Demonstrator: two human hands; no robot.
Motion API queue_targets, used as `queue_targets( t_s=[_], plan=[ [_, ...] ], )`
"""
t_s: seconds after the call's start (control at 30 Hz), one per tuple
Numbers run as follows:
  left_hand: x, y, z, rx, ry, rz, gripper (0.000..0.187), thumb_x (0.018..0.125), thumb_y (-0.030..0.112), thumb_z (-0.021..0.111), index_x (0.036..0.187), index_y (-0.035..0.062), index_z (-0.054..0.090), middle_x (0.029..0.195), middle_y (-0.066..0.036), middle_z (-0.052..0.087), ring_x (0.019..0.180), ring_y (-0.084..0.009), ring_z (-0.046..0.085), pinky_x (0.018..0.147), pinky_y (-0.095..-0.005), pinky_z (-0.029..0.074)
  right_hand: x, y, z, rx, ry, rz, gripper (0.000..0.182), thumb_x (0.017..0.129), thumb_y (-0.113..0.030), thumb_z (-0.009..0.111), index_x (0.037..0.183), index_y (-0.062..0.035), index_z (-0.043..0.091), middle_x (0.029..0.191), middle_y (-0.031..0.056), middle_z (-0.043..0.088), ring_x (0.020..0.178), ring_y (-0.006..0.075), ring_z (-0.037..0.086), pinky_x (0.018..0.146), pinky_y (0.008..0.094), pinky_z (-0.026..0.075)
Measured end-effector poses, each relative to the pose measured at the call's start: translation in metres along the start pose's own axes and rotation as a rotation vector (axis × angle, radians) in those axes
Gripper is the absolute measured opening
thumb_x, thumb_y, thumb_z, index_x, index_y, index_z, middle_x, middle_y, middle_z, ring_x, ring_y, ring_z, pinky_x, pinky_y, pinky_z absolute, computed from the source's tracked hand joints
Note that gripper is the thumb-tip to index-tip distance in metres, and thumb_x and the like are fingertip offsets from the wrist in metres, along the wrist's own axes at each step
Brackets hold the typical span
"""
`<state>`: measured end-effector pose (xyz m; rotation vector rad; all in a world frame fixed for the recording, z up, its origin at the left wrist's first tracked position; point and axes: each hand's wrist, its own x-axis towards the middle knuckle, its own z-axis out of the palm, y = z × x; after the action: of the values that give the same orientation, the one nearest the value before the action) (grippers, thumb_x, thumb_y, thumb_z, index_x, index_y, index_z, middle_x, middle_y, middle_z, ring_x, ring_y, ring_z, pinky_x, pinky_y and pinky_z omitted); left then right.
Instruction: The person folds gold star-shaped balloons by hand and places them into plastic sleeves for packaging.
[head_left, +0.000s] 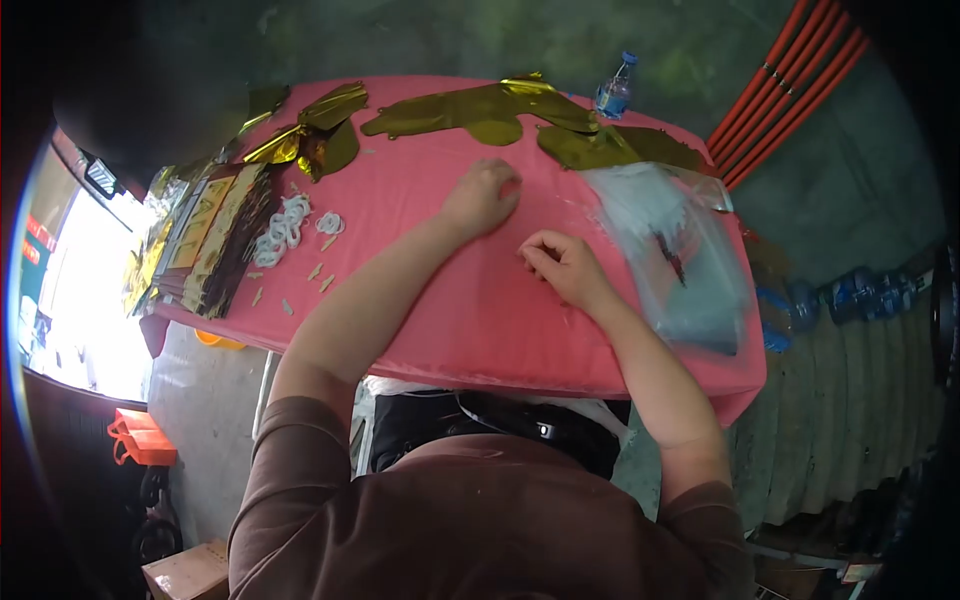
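My left hand (483, 198) is above the middle of the pink-covered table (450, 330), its fingers curled inward. Nearer to me and to the right, my right hand (568, 268) has bent fingers with the thumb close to the index finger. Whether either hand pinches something small, I cannot make out. Beyond the hands lie flat gold foil shapes (450, 108), like uninflated foil balloons. To the right of my right hand is a pile of clear plastic bags (680, 260). White coiled ribbons (283, 232) and small pale pieces (315, 272) are scattered on the left.
A water bottle (615, 88) stands at the far right edge. Stacked printed packets (205, 225) take up the table's left end. Red pipes (790, 80) rise beyond the right corner. An orange bag (145, 440) and a cardboard box (190, 572) are at lower left.
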<state>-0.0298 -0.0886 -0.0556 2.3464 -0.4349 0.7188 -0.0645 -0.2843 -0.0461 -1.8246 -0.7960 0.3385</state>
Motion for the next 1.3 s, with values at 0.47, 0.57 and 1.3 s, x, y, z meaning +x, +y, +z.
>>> queue_targets(
  t_s=[0.47, 0.57, 1.3],
  plan=[
    [0.006, -0.081, -0.054, 0.577, 0.183, -0.338, 0.02, 0.08, 0.016, 0.054, 0.095, 0.0061, 0.063, 0.099, -0.011, 0.061, 0.096, -0.0286, 0.056, 0.081, -0.0427, 0.044, 0.124, 0.037, 0.035, -0.233, 0.394, -0.202, 0.027, 0.085, -0.017, 0.06, 0.105, -0.0004, 0.054, 0.1, 0.0145, 0.054, 0.093, 0.0267, 0.055, 0.083, 0.0344, 0.044],
    [-0.001, -0.119, -0.094, 0.873, 0.137, -0.54, 0.019, 0.08, 0.017, 0.055, 0.091, 0.0056, 0.065, 0.102, -0.012, 0.061, 0.098, -0.0283, 0.056, 0.081, -0.0409, 0.047, 0.125, 0.044, 0.036, -0.28, 0.307, -0.274, 0.026, 0.083, -0.015, 0.061, 0.104, 0.0002, 0.055, 0.102, 0.0147, 0.055, 0.096, 0.0281, 0.055, 0.085, 0.035, 0.044],
    [0.043, -0.035, -0.123, 0.139, 0.068, -0.025, 0.039, 0.068, 0.033, 0.078, 0.084, 0.0003, 0.064, 0.065, -0.014, 0.06, 0.057, -0.0249, 0.06, 0.055, -0.0333, 0.047, 0.118, 0.018, 0.024, 0.293, 0.27, -0.021, 0.025, 0.092, -0.026, 0.054, 0.104, -0.0051, 0.058, 0.102, 0.0046, 0.059, 0.094, 0.0179, 0.058, 0.083, 0.0304, 0.045]
  ],
)
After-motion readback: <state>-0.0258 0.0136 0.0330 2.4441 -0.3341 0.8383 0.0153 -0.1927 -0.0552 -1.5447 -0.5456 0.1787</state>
